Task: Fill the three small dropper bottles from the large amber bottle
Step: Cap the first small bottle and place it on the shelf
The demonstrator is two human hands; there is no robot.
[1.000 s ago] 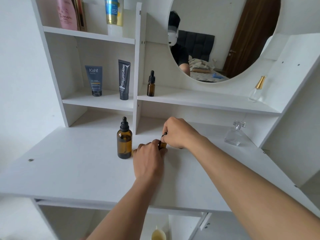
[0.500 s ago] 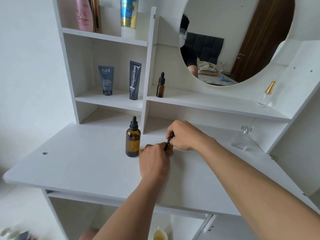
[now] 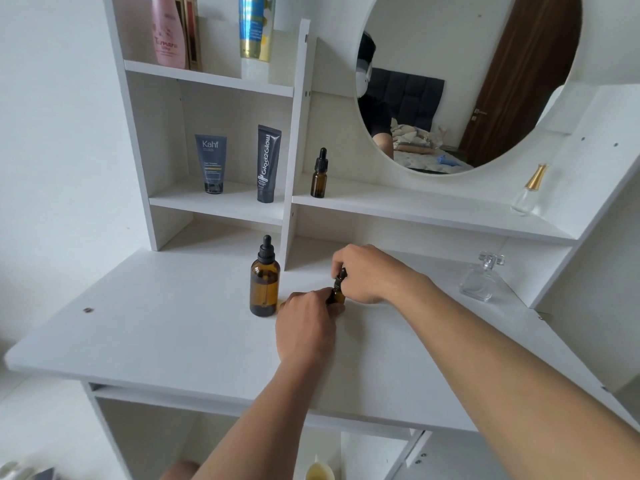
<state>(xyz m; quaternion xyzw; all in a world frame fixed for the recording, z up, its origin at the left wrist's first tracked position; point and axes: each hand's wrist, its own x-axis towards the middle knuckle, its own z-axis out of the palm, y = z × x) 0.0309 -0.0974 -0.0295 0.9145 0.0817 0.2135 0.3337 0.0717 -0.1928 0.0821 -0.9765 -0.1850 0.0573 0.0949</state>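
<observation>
The large amber bottle [image 3: 264,284] stands capped with its black dropper top on the white desk [image 3: 156,334]. Just right of it, a small amber dropper bottle [image 3: 338,295] stands on the desk, mostly hidden by my hands. My left hand [image 3: 306,327] grips its body from the near side. My right hand [image 3: 369,273] pinches its black dropper cap from above. A second small dropper bottle [image 3: 319,174] stands capped on the shelf under the mirror. A sliver of amber [image 3: 281,304] shows behind my left hand; what it is I cannot tell.
Two dark tubes [image 3: 211,164] [image 3: 267,164] stand on the left shelf. A clear perfume bottle [image 3: 483,280] sits on the desk at right, a gold-capped one [image 3: 528,190] on the shelf above. A round mirror [image 3: 460,81] hangs behind.
The camera view has shifted, so the scene sits further right and lower. Both hands stay on the small bottle in about the same grip.
</observation>
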